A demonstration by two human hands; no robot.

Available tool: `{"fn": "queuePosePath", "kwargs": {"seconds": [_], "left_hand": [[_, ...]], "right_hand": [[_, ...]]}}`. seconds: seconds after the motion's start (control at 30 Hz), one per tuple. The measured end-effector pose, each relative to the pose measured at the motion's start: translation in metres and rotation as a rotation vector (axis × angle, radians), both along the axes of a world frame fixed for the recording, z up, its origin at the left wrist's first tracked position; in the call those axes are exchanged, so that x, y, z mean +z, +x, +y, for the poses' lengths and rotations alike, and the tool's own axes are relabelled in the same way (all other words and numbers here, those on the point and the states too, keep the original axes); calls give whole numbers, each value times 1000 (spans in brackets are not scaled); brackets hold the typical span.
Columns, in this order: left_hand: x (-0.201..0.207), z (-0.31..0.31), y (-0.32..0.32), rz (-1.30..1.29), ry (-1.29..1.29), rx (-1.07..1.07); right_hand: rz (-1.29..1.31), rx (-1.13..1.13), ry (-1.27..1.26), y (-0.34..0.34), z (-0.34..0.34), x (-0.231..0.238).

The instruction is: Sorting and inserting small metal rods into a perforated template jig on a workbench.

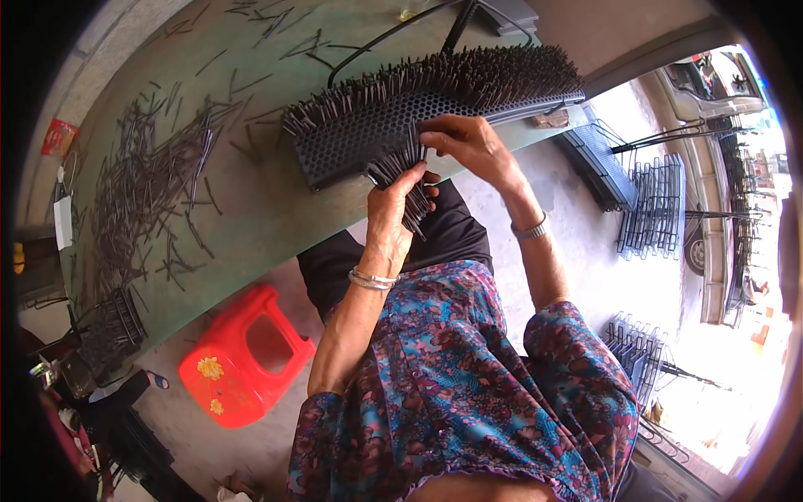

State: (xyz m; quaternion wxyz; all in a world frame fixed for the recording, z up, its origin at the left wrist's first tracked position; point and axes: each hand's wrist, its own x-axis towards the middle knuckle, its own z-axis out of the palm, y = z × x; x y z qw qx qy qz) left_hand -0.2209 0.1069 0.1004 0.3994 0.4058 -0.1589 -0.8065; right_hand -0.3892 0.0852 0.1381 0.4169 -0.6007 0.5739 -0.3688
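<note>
left grip holds dark sticks, right grip just beside them.

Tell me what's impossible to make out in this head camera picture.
Head view:
Middle of the rod bundle: hidden by the left hand.
Part of the grey stack: cut off by the top edge.
Holes beneath the standing rods: covered by them.
Bright background, right: washed out by glare.

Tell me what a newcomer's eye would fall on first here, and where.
Probably the bright red stool, at lower left, by the green table. Next comes the dark perforated panel bristling with rods on the table, just beyond the left hand, which holds a bundle of similar rods.
</note>
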Motion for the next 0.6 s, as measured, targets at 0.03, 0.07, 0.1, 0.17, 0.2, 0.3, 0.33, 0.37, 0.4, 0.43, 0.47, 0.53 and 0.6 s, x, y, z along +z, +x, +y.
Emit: {"fn": "queuePosePath", "kwargs": {"seconds": [0.03, 0.07, 0.1, 0.17, 0.2, 0.3, 0.33, 0.37, 0.4, 0.43, 0.47, 0.53, 0.6], "left_hand": [[1, 1, -1, -23, -14, -21], [2, 1, -2, -23, -13, -23], [2, 2, -3, -35, -10, -24], [3, 2, -3, -49, -7, -26], [2, 2, -1, -70, -16, -39], [5, 2, 0, -106, -33, -40], [5, 2, 0, -118, -41, -34], [5, 2, -1, -119, -40, -36], [3, 2, -1, -126, -42, -38], [3, 1, -1, -133, -46, -40], [2, 1, 0, -135, -46, -42], [2, 0, -1, -148, -59, -53], [3, 0, -4, -144, -46, -56]], "right_hand": [[0, -3, 0, -1, 1, -2], [-40, -24, 29, -3, 2, -3], [-81, -45, 59, -4, 3, -4], [-84, -71, 45, -4, 4, -3], [-85, -97, 32, -4, 5, -3], [-135, -146, 71, -1, 6, -4], [-136, -147, 72, -1, 8, -4], [-191, -145, 94, 0, 9, -4], [-247, -143, 115, 0, 9, -4], [-248, -144, 115, 0, 9, -3], [-238, -129, 113, 1, 9, -3], [-226, -119, 108, -2, 8, -3], [-224, -60, 136, -10, 8, -4]]}}
